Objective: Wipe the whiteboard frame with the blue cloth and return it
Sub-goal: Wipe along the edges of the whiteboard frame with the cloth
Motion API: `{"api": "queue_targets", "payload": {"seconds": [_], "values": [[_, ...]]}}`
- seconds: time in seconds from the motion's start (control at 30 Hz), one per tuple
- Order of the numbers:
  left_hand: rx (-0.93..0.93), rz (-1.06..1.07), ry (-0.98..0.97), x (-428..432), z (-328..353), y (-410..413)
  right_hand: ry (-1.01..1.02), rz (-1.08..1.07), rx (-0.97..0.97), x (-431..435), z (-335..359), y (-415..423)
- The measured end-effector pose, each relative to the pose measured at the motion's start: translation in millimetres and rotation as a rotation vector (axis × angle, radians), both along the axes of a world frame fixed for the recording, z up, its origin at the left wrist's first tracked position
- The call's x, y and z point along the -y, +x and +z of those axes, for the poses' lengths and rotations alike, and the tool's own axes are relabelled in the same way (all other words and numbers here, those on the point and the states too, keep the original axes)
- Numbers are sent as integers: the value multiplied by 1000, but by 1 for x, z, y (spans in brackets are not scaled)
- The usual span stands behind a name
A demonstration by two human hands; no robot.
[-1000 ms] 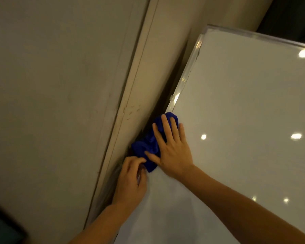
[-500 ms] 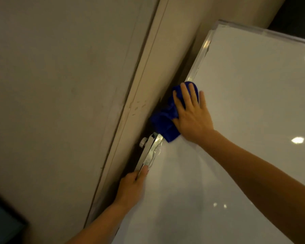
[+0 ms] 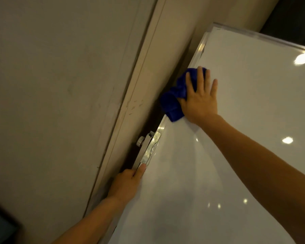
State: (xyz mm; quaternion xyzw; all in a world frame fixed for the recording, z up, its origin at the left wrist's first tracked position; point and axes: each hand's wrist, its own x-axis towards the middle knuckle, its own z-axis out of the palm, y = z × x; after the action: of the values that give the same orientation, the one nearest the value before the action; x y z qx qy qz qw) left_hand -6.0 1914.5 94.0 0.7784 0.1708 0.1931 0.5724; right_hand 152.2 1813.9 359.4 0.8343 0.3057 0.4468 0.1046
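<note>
blue cloth (image 3: pixel 173 104), one, under flat right hand (image 3: pixel 200 101) on whiteboard frame (image 3: pixel 200 45), while left hand (image 3: pixel 127 184) grips that frame.

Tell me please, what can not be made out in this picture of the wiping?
1. Head view: the stretch of whiteboard frame under the blue cloth, covered by the cloth and the right hand.
2. Left hand: most fingers are hidden behind the frame.
3. Dark object at lower left: cut off by the picture edge, blurred.

Cloth (image 3: pixel 173 103) on whiteboard frame (image 3: pixel 161 126), wall (image 3: pixel 60 85) left.
</note>
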Motion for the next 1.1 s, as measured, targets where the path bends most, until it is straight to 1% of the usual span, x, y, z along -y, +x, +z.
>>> {"api": "queue_targets", "payload": {"seconds": [0.07, 0.1, 0.13, 0.2, 0.27, 0.3, 0.33, 0.37, 0.4, 0.43, 0.5, 0.53, 0.57, 0.6, 0.67, 0.7, 0.73, 0.77, 0.8, 0.87, 0.9, 0.93, 0.97, 1.03, 1.07, 1.1], "values": [[-159, -7, 268, -9, 20, -3, 81, 11, -55, -2, 7, 0], [-200, 11, 396, -13, 33, -2, 68, 47, -47, -3, 0, -5], [-165, 48, 488, -15, 48, -3, 22, 88, -27, -3, -13, -10], [50, 144, 617, -13, 84, -2, -92, 149, 16, -1, -38, -19], [345, 200, 660, -6, 119, 2, -144, 170, 56, -2, -42, -19], [424, 213, 684, -3, 132, 7, -157, 166, 65, -5, -36, -18], [439, 229, 694, 0, 146, 16, -170, 151, 79, -8, -22, -14], [401, 228, 676, 2, 156, 25, -187, 121, 93, -10, -5, -8], [361, 212, 615, 4, 164, 35, -190, 79, 110, -13, 16, 0], [333, 196, 514, 6, 176, 45, -155, 26, 116, -15, 42, 9], [292, 166, 329, 9, 202, 63, 15, -39, 99, -17, 95, 26], [284, 157, 282, 10, 213, 74, 90, -33, 91, -19, 113, 30], [271, 146, 249, 9, 223, 82, 103, -6, 93, -21, 120, 31], [271, 144, 224, 9, 230, 89, 47, 62, 108, -23, 116, 30], [314, 151, 142, 7, 236, 102, -220, 229, 138, -23, 90, 27], [349, 159, 112, 7, 237, 108, -346, 253, 144, -20, 82, 27], [377, 174, 100, 6, 236, 113, -410, 252, 177, -19, 89, 32], [406, 190, 91, 6, 236, 118, -376, 236, 216, -20, 106, 40], [439, 199, 77, 6, 235, 123, -266, 187, 231, -24, 128, 50], [478, 188, 26, 8, 235, 132, -4, 89, 149, -29, 166, 63], [478, 178, 10, 8, 236, 133, 62, 69, 110, -33, 170, 66], [471, 179, 17, 7, 238, 136, 37, 103, 107, -37, 163, 68], [455, 197, 50, 4, 241, 139, -64, 172, 120, -41, 147, 65], [404, 245, 128, -2, 249, 147, -345, 282, 124, -37, 102, 62], [384, 246, 153, -4, 252, 151, -418, 289, 141, -32, 96, 64], [372, 234, 168, -5, 254, 155, -419, 276, 162, -28, 104, 69]]}}
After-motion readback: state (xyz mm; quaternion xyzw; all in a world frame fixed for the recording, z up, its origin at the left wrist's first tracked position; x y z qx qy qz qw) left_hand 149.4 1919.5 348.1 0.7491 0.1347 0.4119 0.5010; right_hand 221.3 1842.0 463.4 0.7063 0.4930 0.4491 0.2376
